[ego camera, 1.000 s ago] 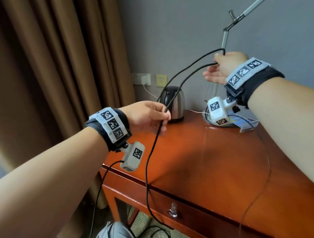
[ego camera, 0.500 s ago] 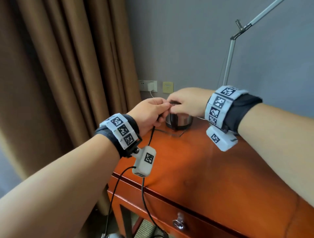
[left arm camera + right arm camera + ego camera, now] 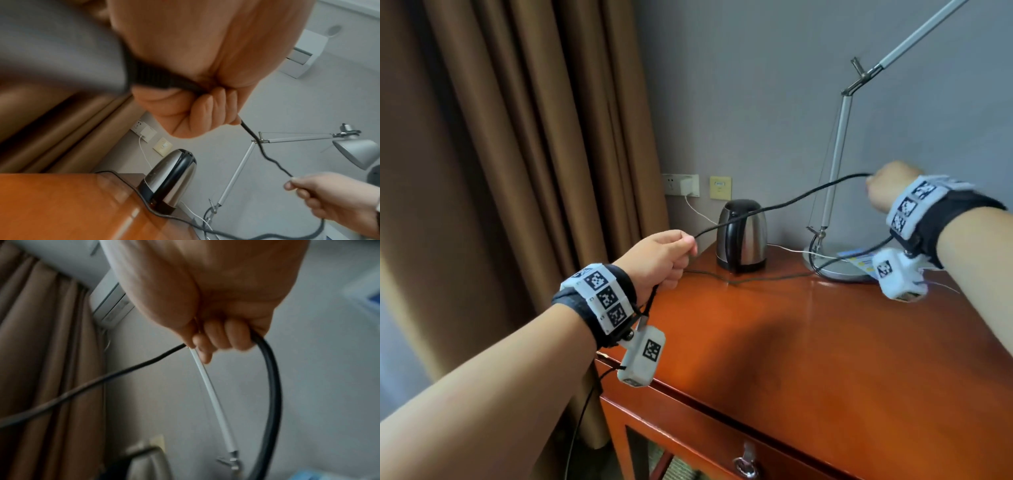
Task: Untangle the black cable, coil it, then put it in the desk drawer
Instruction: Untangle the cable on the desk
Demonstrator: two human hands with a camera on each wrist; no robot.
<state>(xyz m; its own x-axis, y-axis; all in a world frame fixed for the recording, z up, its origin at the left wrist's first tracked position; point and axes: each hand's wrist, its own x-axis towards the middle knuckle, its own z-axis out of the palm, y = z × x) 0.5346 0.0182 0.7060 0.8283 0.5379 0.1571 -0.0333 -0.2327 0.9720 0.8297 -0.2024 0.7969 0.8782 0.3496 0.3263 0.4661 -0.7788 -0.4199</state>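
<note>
Left hand (image 3: 659, 262) and right hand (image 3: 887, 190) both fisted around the black cable (image 3: 780, 205), stretched above the desk's (image 3: 808, 342) back edge. We'd keep loops even, sliding slack gently.

Soft, even daylight fills the head view; the polished desk top (image 3: 808, 342) shows pale sheen and a dim arm shadow. The right hand (image 3: 890, 190) smears with motion blur. Both wrist views are dimmer, strongly warped at the edges, with the near palm (image 3: 205, 48) unfocused and the curtain (image 3: 41, 353) streaked.
</note>
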